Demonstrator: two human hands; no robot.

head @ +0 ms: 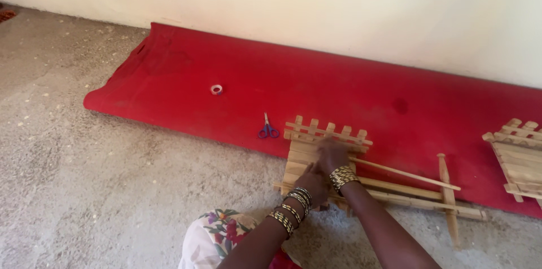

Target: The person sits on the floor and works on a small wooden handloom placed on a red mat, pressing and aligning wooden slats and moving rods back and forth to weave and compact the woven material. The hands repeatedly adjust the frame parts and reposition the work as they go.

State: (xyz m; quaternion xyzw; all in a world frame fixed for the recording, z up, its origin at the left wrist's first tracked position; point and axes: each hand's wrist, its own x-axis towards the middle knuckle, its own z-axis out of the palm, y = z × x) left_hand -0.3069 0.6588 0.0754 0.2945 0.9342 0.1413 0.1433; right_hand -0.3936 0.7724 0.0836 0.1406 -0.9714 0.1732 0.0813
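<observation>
A small wooden slatted frame (316, 133) with a picket-like top rail lies on the near edge of a red mat (237, 77). Long wooden sticks (418, 190) run out from it to the right, crossed by a short upright peg (446, 181). My right hand (332, 155) rests on the slats, blurred, fingers pressed on the wood. My left hand (312, 183) grips the frame's lower edge, just below the right hand. Both wrists wear stacks of gold and dark bangles.
Blue-handled scissors (269, 129) lie on the mat left of the frame. A small tape roll (216, 89) sits further back. A second wooden slatted piece (519, 153) lies at the right edge. Rough concrete floor (84, 178) spreads left; a pale wall (339, 3) stands behind.
</observation>
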